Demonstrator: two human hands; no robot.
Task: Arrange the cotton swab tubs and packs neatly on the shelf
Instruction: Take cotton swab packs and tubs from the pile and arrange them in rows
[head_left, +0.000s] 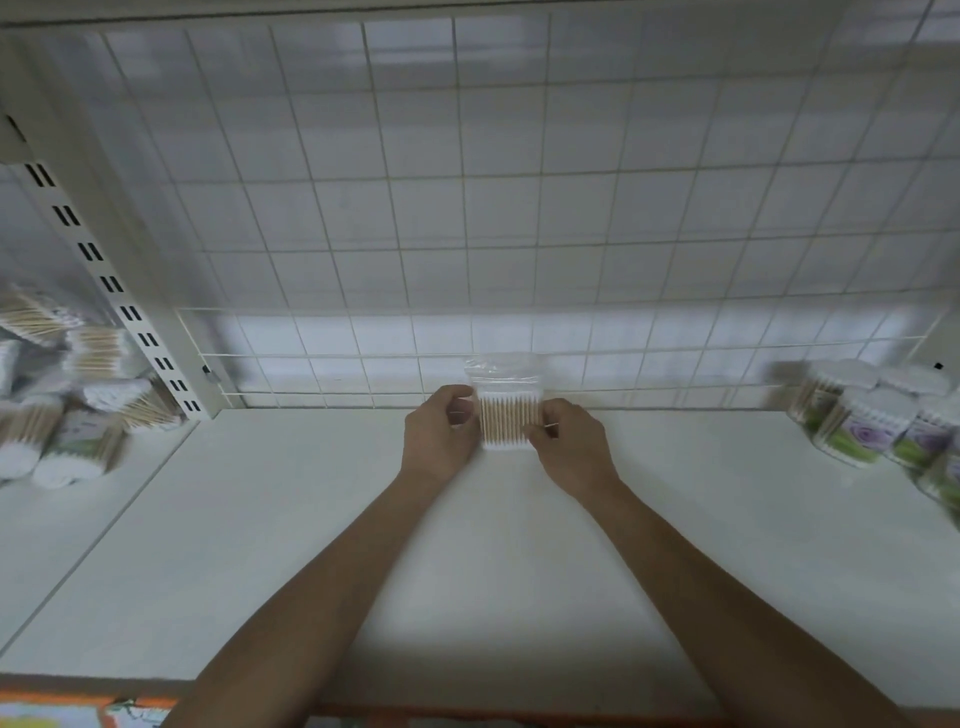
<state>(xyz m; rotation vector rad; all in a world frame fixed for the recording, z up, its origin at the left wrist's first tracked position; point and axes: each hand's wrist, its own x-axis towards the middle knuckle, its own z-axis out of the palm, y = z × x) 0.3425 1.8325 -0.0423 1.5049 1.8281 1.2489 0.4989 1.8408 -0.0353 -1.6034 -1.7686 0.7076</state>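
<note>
A clear plastic pack of wooden cotton swabs stands upright at the back of the white shelf, against the wire grid. My left hand holds its left edge with curled fingers. On the pack's right edge my right hand grips the same way. Several round swab tubs with green and purple labels are grouped at the shelf's far right. A jumbled heap of swab tubs and packs lies on the neighbouring shelf section to the left.
A white wire grid panel forms the back wall. A slotted metal upright separates this section from the left one. An orange strip runs along the shelf's front edge.
</note>
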